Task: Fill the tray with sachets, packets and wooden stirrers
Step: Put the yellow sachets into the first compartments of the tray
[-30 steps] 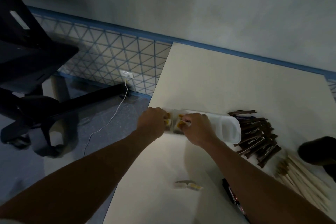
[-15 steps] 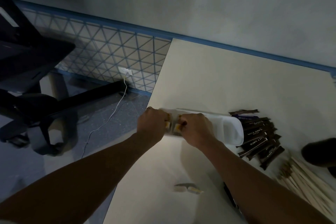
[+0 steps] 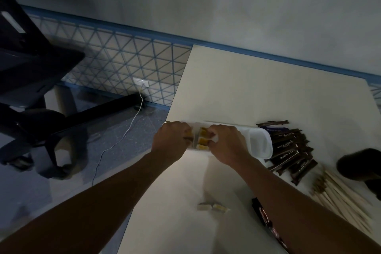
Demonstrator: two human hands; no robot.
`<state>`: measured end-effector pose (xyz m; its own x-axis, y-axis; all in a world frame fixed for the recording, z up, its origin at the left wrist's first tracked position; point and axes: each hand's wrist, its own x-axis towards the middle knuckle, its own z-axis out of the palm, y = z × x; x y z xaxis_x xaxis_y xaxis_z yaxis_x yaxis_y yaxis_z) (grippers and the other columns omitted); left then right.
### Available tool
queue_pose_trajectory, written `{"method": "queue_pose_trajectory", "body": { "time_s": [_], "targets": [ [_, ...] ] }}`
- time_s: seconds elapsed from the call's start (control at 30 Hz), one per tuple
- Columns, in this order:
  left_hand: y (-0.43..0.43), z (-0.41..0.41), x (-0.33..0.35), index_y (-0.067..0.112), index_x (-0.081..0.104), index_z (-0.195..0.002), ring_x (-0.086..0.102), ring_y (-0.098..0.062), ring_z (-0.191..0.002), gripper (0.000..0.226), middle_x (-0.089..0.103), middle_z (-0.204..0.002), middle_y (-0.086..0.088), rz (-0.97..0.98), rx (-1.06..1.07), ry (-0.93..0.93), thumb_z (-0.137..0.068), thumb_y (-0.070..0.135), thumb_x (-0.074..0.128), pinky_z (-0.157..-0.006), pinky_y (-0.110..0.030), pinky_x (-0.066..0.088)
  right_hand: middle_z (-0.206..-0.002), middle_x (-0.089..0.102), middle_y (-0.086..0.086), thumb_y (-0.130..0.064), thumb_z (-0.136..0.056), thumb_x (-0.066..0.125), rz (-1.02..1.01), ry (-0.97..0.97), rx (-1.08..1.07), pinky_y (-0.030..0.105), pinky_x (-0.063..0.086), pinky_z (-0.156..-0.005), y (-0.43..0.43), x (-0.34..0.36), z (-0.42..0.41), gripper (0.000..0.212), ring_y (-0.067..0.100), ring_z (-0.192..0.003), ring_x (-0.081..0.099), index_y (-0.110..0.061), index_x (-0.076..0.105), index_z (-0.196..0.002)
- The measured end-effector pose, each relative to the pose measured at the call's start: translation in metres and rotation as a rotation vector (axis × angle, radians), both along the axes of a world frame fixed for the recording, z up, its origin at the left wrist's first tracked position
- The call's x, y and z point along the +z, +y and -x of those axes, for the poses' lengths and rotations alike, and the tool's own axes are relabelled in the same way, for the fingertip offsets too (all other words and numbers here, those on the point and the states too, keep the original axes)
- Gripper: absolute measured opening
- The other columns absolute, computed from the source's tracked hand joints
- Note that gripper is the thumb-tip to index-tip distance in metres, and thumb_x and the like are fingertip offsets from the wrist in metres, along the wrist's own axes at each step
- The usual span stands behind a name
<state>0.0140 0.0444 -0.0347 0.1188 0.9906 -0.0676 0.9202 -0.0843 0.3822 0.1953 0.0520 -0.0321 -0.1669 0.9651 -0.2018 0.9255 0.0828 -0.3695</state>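
A white divided tray (image 3: pixel 260 144) lies on the cream table near its left edge. Small yellow sachets (image 3: pixel 202 141) fill its left and middle compartments. My left hand (image 3: pixel 170 140) curls over the tray's left end, fingers among the sachets. My right hand (image 3: pixel 225 143) is over the middle compartment with fingers bent onto the sachets. The right compartment shows bare white plastic. Dark brown stick packets (image 3: pixel 289 148) lie in a pile right of the tray. Wooden stirrers (image 3: pixel 342 198) lie in a heap further right. Two loose sachets (image 3: pixel 213 206) lie on the table near me.
The table (image 3: pixel 247 93) meets the wall at the back. A dark packet (image 3: pixel 260 212) lies beside my right forearm. A dark rounded object (image 3: pixel 358 163) sits at the right edge. A black office chair (image 3: pixel 31 80) and a white cable (image 3: pixel 127 130) are on the floor left.
Both hands stay at the tray's left half, shifting slightly among the sachets. My view has moved slightly.
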Motion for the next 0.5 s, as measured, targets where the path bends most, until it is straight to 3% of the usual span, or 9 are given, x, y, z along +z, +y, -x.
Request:
{"method": "queue_pose_trajectory", "body": {
  "time_s": [0.17,0.27,0.37,0.5],
  "targets": [
    [-0.02,0.001,0.011,0.023,0.072,-0.1,0.065,-0.013,-0.08,0.026,0.073,-0.094,0.006,0.01,-0.02,-0.184,-0.078,0.036,0.077,-0.073,-0.027,0.052,-0.109,0.072,-0.012,-0.031,-0.087,0.069,-0.064,0.091,-0.036,0.027,0.047,-0.08,-0.019,0.006,-0.012,0.022,0.014,-0.101,0.064,-0.029,0.07,-0.109],
    [-0.037,0.001,0.011,0.025,0.071,-0.101,0.063,-0.002,-0.08,0.031,0.071,-0.092,0.013,0.15,-0.039,-0.333,-0.076,0.041,0.079,-0.077,-0.024,0.05,-0.1,0.073,-0.014,-0.032,-0.085,0.073,-0.07,0.151,-0.031,0.028,0.052,-0.079,-0.035,0.005,-0.022,0.017,0.008,-0.093,0.066,-0.029,0.072,-0.102],
    [-0.056,-0.001,0.003,0.03,0.07,-0.104,0.057,0.009,-0.077,0.038,0.069,-0.093,0.018,0.305,-0.112,-0.368,-0.073,0.053,0.076,-0.075,-0.018,0.045,-0.095,0.074,-0.015,-0.033,-0.084,0.075,-0.01,0.214,-0.003,0.026,0.053,-0.079,-0.054,0.001,-0.035,0.015,-0.003,-0.078,0.062,-0.028,0.074,-0.098],
    [-0.082,-0.006,-0.009,0.027,0.068,-0.112,0.059,0.005,-0.076,0.051,0.069,-0.103,0.013,0.443,-0.206,-0.391,-0.071,0.058,0.075,-0.069,-0.013,0.044,-0.091,0.073,-0.019,-0.038,-0.083,0.073,0.07,0.243,0.015,0.022,0.046,-0.069,-0.083,-0.006,-0.048,0.012,-0.011,-0.06,0.054,-0.031,0.074,-0.093]
  ]
}}
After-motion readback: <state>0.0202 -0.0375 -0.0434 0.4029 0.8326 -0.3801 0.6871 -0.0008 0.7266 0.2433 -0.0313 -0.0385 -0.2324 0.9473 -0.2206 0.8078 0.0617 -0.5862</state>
